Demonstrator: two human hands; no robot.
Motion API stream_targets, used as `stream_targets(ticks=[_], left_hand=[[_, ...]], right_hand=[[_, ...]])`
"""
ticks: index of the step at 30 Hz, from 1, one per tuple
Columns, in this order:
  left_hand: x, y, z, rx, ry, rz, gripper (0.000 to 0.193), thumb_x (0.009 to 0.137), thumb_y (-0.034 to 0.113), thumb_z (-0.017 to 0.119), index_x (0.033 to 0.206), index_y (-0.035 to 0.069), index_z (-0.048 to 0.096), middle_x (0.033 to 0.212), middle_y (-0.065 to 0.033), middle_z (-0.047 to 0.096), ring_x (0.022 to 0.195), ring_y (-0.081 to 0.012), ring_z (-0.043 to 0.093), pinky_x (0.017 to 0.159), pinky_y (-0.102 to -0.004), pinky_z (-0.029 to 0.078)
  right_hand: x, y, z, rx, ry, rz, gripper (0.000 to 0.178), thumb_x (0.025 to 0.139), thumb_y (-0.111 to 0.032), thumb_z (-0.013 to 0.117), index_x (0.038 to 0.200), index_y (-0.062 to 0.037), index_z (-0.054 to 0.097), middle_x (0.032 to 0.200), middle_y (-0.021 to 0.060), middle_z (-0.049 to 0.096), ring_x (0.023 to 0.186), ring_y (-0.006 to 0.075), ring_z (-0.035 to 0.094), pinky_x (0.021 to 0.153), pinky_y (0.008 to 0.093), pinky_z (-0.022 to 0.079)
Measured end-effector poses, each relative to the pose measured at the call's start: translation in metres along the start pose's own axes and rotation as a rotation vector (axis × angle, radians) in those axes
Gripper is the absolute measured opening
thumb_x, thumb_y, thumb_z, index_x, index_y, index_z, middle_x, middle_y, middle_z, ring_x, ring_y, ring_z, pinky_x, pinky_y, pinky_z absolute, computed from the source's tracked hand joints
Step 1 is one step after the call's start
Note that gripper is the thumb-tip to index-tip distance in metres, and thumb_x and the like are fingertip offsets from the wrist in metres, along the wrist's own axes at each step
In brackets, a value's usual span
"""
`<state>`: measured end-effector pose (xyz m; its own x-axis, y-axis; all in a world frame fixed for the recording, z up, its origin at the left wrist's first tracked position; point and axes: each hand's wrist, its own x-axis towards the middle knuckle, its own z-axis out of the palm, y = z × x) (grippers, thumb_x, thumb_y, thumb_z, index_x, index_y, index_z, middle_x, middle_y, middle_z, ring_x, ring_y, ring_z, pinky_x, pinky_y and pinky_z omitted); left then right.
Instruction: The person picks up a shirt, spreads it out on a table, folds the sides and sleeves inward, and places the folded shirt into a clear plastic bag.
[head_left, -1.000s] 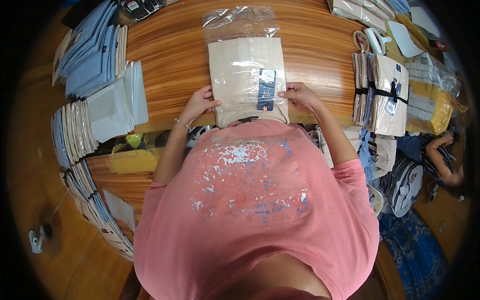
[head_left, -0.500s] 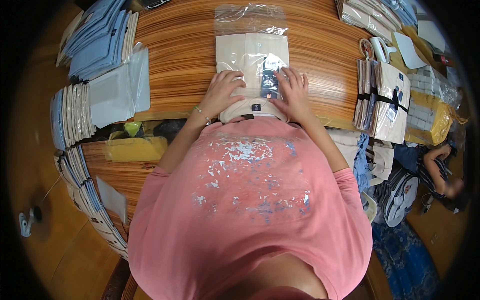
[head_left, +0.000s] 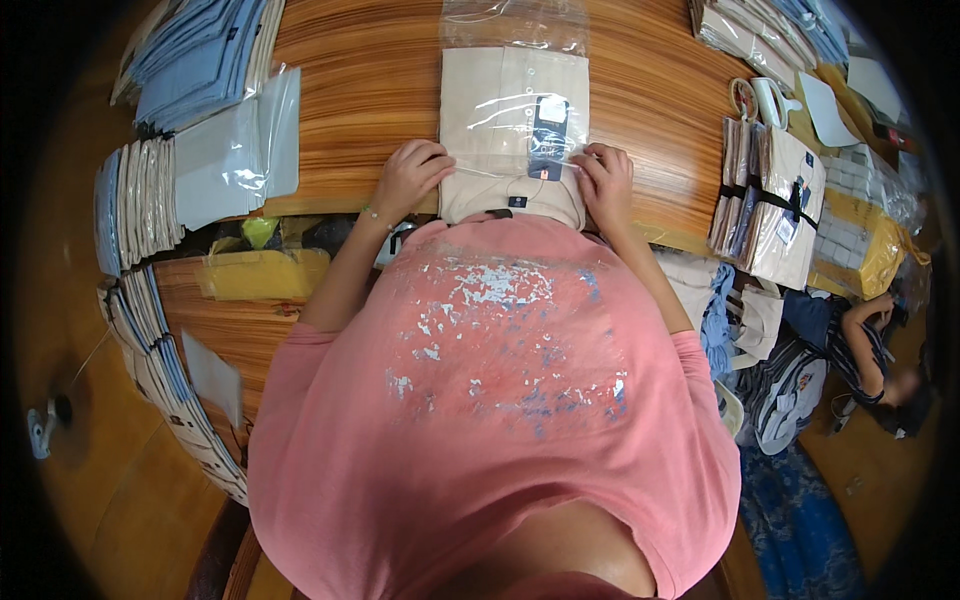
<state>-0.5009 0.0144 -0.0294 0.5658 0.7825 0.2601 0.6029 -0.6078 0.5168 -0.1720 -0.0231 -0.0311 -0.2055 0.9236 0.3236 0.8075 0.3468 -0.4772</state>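
At the far left, a row of clear-bagged beige garments (head_left: pixel 150 200) stands on edge, with pale blue ones at its outer end. Beyond it lies a pile of bagged light-blue shirts (head_left: pixel 195 70), and just to the row's right, flat clear plastic sleeves (head_left: pixel 220 170) lie on the wood-grained desk (head_left: pixel 350 110). A yellow package (head_left: pixel 265 275) sits lower, below the desk's near edge.

The left hand (head_left: pixel 412 178) is at the left edge of a clear plastic bag (head_left: pixel 515 28), fingers bent and close together; whether they pinch the film cannot be told. The bag covers most of a folded beige shirt (head_left: pixel 480 110), which lies on the desk directly before the person, collar end nearest the body. A navy hang tag (head_left: pixel 548 140) rests on its right half.

The right hand (head_left: pixel 605 182) meets the opposite edge, fingers curled and slightly apart, their grip likewise unclear. Further right are a tape roll (head_left: pixel 742 98), a white tape dispenser (head_left: pixel 772 103) and a black-strapped bundle of bagged garments (head_left: pixel 780 235).
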Motion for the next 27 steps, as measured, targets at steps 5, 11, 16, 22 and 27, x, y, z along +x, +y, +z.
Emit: stream_targets(ticks=[5,11,16,22,27], left_hand=[[-0.011,0.006,-0.002,0.021,0.187,0.092,0.016,0.074,0.014,0.067,0.088,0.006,0.066,0.090,-0.0056,0.063,0.085,-0.0242,0.060,0.071,-0.0342,0.048],[-0.035,0.001,0.025,0.000,0.202,0.046,0.016,0.074,0.016,0.069,0.086,0.007,0.066,0.092,-0.0046,0.063,0.088,-0.0237,0.059,0.073,-0.0351,0.047],[-0.017,0.012,0.020,-0.104,0.222,-0.065,0.023,0.076,0.021,0.068,0.094,0.009,0.064,0.105,-0.0059,0.060,0.101,-0.0252,0.054,0.088,-0.0386,0.041],[0.030,0.042,0.007,-0.033,-0.277,0.138,0.035,0.077,0.030,0.065,0.105,0.010,0.058,0.127,-0.0044,0.047,0.118,-0.0244,0.042,0.101,-0.0405,0.029],[0.031,0.040,0.006,-0.123,-0.297,0.088,0.029,0.077,0.024,0.064,0.102,0.009,0.058,0.122,-0.0063,0.050,0.114,-0.0257,0.045,0.097,-0.0389,0.034]], right_hand=[[-0.011,0.009,-0.012,-0.052,-0.058,-0.256,0.025,0.074,-0.011,0.063,0.099,-0.0143,0.067,0.097,0.0057,0.059,0.088,0.0227,0.052,0.077,0.0369,0.038],[-0.037,0.008,-0.007,-0.139,-0.060,-0.258,0.028,0.076,-0.017,0.062,0.103,-0.0201,0.067,0.103,0.0048,0.057,0.094,0.0242,0.051,0.079,0.0388,0.037],[-0.023,-0.008,-0.006,-0.050,-0.058,-0.163,0.040,0.074,-0.023,0.069,0.113,-0.0199,0.061,0.111,0.0078,0.052,0.103,0.0267,0.047,0.084,0.0420,0.034],[0.001,-0.023,0.004,-0.042,-0.057,-0.169,0.042,0.073,-0.021,0.069,0.114,-0.0160,0.058,0.112,0.0083,0.052,0.106,0.0271,0.047,0.086,0.0431,0.033],[0.004,-0.025,0.007,-0.020,-0.042,-0.106,0.034,0.074,-0.017,0.067,0.107,-0.0137,0.060,0.107,0.0059,0.055,0.103,0.0246,0.049,0.085,0.0411,0.034]])
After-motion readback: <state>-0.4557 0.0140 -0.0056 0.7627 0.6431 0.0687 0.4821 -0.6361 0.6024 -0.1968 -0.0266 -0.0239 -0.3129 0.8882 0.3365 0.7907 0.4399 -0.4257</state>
